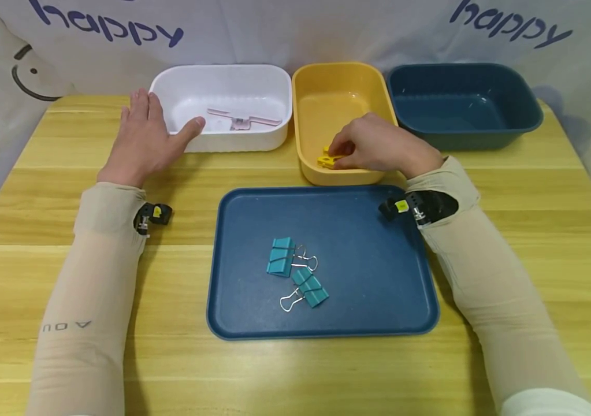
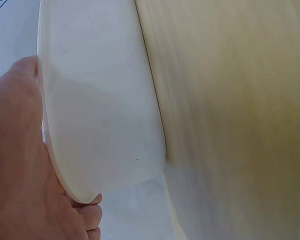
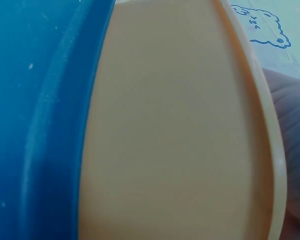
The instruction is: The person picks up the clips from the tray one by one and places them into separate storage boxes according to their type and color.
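My right hand [image 1: 378,141] reaches over the front of the yellow bin [image 1: 300,115] and pinches a small yellow clip [image 1: 328,162] low inside it; the fingers partly cover the clip. The right wrist view shows only the edge of that hand [image 3: 295,130] behind the bin's rim. With fingers outstretched, my left hand [image 1: 147,136] rests against the left front corner of the white bin [image 1: 238,141], its thumb over the rim. Long, thin pink clips [image 1: 241,122] lie inside the white bin. Two teal binder clips [image 1: 281,257] with silver wire handles sit on the blue tray [image 1: 373,260].
A dark teal bin [image 1: 467,138] stands to the right of the yellow one, the bins in a row along the table's back edge. Behind them hangs a pale cloth [image 1: 326,29] with printed lettering. Wooden tabletop [image 1: 181,300] surrounds the tray.
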`<state>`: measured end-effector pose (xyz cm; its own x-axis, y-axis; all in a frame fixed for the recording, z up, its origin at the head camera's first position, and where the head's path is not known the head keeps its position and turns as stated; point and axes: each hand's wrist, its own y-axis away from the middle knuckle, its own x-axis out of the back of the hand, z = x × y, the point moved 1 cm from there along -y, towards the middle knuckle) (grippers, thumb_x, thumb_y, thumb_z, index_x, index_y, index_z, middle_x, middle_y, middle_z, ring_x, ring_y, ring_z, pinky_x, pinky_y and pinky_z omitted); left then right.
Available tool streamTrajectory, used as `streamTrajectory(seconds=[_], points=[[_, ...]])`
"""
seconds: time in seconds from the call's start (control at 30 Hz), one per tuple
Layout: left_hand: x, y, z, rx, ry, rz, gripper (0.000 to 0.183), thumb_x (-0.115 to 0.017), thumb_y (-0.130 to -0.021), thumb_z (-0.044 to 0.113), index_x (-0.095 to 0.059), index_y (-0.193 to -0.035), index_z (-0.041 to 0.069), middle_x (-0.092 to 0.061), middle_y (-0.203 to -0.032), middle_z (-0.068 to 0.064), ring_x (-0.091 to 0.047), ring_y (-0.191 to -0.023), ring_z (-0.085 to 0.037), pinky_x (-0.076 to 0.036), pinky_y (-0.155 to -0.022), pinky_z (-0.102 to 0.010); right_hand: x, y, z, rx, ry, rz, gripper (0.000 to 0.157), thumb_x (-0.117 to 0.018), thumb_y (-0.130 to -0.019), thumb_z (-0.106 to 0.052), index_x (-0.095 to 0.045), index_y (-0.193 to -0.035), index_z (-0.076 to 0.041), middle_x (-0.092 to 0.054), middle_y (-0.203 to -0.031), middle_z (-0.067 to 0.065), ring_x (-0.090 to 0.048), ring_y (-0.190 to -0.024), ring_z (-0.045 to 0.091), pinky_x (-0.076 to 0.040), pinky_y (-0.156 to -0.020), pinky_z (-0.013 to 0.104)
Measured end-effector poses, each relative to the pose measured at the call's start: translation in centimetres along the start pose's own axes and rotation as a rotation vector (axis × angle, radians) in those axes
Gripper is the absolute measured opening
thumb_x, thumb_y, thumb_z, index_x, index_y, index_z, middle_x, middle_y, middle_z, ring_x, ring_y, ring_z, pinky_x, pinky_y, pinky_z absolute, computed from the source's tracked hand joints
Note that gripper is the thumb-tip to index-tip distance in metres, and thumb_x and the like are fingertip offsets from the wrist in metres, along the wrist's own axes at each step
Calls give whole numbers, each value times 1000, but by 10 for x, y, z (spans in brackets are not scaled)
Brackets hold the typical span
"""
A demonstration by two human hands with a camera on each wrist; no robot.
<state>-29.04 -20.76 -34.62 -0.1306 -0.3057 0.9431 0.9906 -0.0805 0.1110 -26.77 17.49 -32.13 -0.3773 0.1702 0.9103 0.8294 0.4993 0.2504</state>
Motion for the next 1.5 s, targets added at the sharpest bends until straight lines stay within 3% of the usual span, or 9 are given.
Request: streamTrajectory(seconds=[0.83,1.5], points=[[0,1,1,-7,4,12,115,-26,-96,80,14,-160,-7,22,-170,-25,19,-161,-40,11,-135,-53,2,0,3,-42,-2,-22,40,-72,-98,-25,-70,-135,-9,-72,-122,12,-60,-105,27,-55,-98,39],[0,2,2,-3,9,11,115,-26,-96,79,15,-160,-7,21,-170,-25,19,-161,-40,11,-135,-53,3,7,2,8,33,52,37,-72,-98,-25,-72,-131,-8,-73,-115,11,-61,-99,26,-52,-88,34]])
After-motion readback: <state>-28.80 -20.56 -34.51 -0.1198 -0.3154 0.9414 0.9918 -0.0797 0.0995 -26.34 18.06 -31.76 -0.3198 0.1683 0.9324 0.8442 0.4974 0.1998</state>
